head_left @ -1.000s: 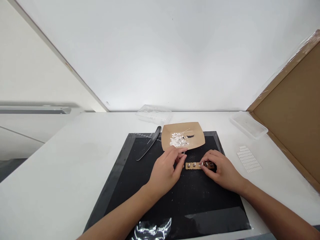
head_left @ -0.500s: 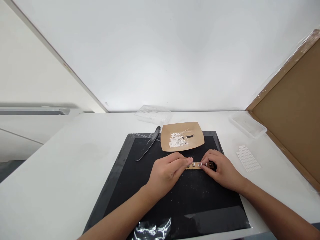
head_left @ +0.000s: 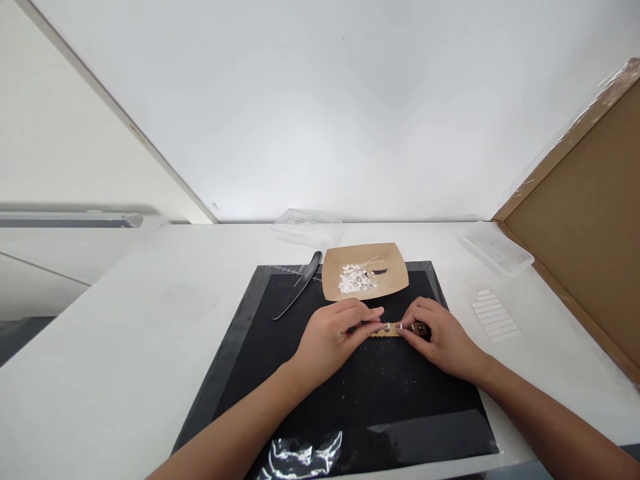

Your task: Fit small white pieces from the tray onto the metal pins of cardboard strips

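Observation:
A narrow tan strip (head_left: pixel 393 330) with wavy edges and a row of small metallic rounds and white bits lies on the black mat (head_left: pixel 400 393). My left hand (head_left: pixel 333 332) is at the strip's left end, thumb low against it and forefinger raised; whatever sits between the fingers is hidden. Around the right part of the strip, my right hand (head_left: pixel 440 335) is closed, thumb in front and fingers behind. A dark brown end piece (head_left: pixel 421 329) of the strip shows under the right fingers.
Behind my hands, a tan tray (head_left: pixel 390 280) holds loose white flakes (head_left: pixel 356 279) and a dark sliver. Left of it lies a black curved tool (head_left: pixel 303 283). At right are a sheet of white tabs (head_left: pixel 495 317), a clear box (head_left: pixel 496 248) and a cardboard panel (head_left: pixel 580 220).
My left forefinger has lifted away from the thumb, leaving a gap between them. My right hand keeps its hold on the strip with hardly any movement.

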The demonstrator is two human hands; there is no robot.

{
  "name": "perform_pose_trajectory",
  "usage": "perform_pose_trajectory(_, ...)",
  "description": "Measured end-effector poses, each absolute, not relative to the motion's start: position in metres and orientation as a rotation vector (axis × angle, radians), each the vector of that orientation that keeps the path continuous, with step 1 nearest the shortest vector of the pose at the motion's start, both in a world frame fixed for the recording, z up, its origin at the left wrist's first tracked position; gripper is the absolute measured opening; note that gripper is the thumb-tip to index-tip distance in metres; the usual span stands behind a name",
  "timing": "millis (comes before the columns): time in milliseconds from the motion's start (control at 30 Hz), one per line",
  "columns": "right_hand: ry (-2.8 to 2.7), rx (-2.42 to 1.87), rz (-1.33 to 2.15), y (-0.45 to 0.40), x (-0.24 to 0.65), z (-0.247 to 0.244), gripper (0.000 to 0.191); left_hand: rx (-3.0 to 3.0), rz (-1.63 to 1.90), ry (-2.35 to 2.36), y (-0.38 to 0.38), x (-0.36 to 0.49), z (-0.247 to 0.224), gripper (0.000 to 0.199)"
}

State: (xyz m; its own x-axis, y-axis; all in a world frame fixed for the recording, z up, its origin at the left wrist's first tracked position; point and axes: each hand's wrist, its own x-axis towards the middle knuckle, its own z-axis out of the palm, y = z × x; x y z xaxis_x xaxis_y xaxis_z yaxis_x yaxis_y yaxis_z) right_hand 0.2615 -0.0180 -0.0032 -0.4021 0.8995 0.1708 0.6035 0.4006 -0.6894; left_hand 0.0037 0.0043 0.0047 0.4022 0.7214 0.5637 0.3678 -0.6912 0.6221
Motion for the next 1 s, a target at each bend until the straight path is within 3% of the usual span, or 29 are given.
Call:
perform_pose_trajectory(433,-2.162,-1.295,0.737,-0.018,0.262,-0.001,0.007,1.957,0.969,0.963,0.009,0.001,0.008,0.015)
perform_pose_trajectory(1000,-2.180,-1.298,0.714,-0.019,0.261,0.000,0.009,2.039,0.866,0.884,0.015,-0.005,-0.002,0.023)
